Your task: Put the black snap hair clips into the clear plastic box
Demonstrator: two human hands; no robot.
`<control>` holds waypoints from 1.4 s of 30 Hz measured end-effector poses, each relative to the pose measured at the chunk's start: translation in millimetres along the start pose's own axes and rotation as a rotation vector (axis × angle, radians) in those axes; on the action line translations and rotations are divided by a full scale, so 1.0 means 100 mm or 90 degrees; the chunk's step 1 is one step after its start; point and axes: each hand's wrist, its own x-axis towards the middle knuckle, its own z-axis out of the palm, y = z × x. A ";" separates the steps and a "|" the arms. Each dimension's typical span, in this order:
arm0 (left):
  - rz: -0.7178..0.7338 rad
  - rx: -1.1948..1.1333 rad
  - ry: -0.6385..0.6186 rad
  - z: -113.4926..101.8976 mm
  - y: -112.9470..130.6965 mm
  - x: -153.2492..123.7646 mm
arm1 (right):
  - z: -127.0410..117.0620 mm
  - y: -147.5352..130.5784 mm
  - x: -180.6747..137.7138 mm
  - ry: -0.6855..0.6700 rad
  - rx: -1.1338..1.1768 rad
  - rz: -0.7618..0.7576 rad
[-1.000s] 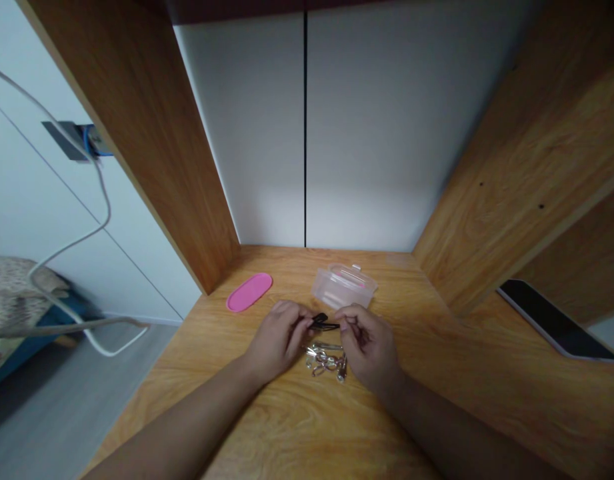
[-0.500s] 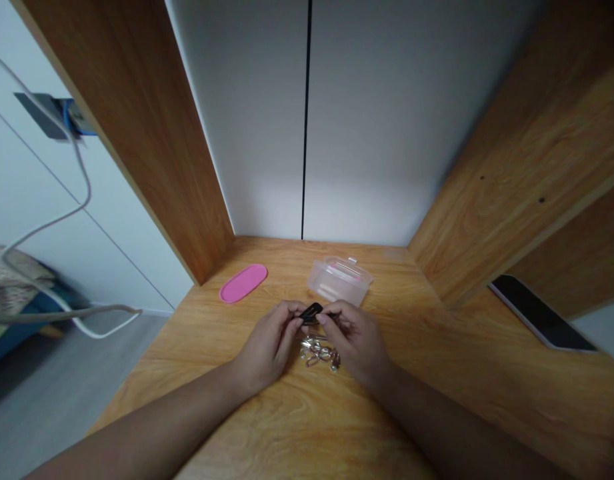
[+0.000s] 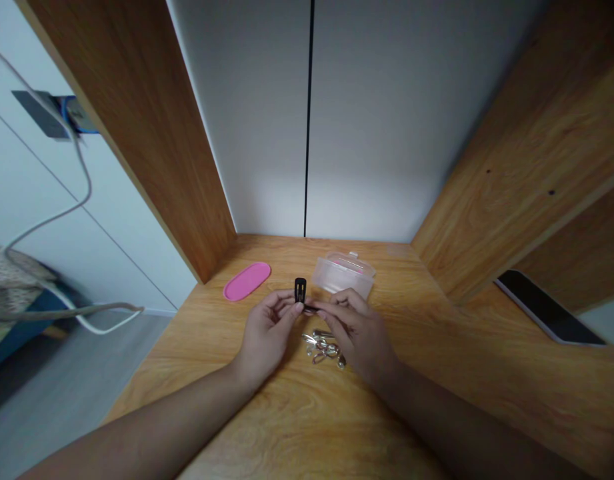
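My left hand pinches the lower end of a small black hair clip, which stands upright above the wooden desk. My right hand meets it from the right, fingertips pinched on a thin dark piece at the clip's base. Below and between both hands lies a small heap of silver metal clips on the desk. A clear plastic box with something pink inside sits just behind my right hand.
A pink oval lid lies at the back left of the desk. Wooden side panels wall in the desk on both sides. A dark phone rests on a shelf at the right. A white cable hangs at the left.
The black clip lay level between both hands; now it stands upright in my left fingertips. Both hands stayed above the silver clips.
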 end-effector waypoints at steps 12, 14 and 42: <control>0.024 -0.015 0.141 -0.03 0.07 0.04 | 0.04 0.00 -0.01 0.060 0.219 0.183; 0.017 -0.004 0.117 -0.02 0.07 0.03 | 0.06 0.02 0.00 0.075 0.299 0.248; -0.004 0.101 0.013 0.05 0.02 -0.10 | 0.08 0.00 0.04 0.069 0.462 0.351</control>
